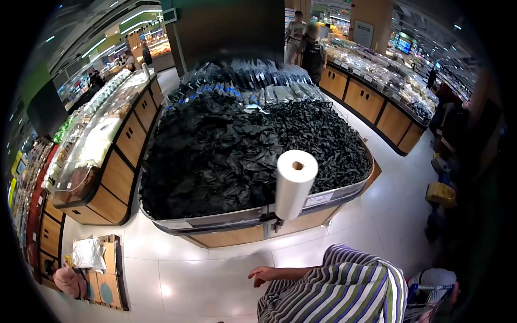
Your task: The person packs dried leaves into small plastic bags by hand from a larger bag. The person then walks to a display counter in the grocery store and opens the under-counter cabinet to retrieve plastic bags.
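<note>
My left hand [262, 274] reaches out to the left from a striped garment [344, 285] at the bottom. Its fingers are loosely bent and apart, holding nothing, above the pale floor. The nearest thing ahead of it is a display bin heaped with dark, leafy, dried-looking goods [215, 156]. An upright roll of clear plastic bags [293, 188] stands at the bin's front edge, beside a price label [319, 199]. Packaged goods [253, 75] line the back of the bin. My right hand cannot be seen.
Wooden-fronted counters stand at left [129, 140] and right [366, 99]. Two people [312, 56] are behind the bin. A pallet with cartons and a white bag [89, 254] sits lower left. A shopping cart [431, 293] is lower right, and a yellow package [440, 195] lies farther right.
</note>
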`<state>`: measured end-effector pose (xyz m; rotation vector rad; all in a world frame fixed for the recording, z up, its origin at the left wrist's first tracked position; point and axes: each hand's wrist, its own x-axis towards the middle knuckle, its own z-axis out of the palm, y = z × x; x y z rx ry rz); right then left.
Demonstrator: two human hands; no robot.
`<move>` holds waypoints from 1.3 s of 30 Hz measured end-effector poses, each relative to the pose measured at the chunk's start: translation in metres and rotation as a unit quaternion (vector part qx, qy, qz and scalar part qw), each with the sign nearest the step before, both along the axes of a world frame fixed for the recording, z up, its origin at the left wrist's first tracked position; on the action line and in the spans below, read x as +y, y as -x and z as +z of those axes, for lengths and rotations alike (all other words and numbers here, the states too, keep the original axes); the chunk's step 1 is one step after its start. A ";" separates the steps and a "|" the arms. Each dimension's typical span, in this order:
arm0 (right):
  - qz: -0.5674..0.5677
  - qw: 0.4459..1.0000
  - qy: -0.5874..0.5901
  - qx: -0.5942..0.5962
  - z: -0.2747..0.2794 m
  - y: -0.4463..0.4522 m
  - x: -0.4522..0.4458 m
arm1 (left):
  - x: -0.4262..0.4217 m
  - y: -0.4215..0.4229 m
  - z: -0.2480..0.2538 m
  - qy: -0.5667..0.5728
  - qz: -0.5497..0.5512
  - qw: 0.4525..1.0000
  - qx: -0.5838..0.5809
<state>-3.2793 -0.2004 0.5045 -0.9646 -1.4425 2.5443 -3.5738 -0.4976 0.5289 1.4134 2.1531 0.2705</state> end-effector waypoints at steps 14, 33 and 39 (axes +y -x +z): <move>0.061 0.990 -0.118 -0.043 -0.005 0.380 0.126 | 0.164 0.248 0.030 -0.062 0.061 0.985 -0.148; 0.438 0.640 -0.632 0.000 0.170 0.896 0.270 | 0.356 0.715 0.027 -0.024 0.013 0.962 -0.273; 0.300 0.697 -0.650 -0.038 0.308 1.022 0.344 | 0.501 0.842 0.031 0.063 -0.229 0.966 -0.106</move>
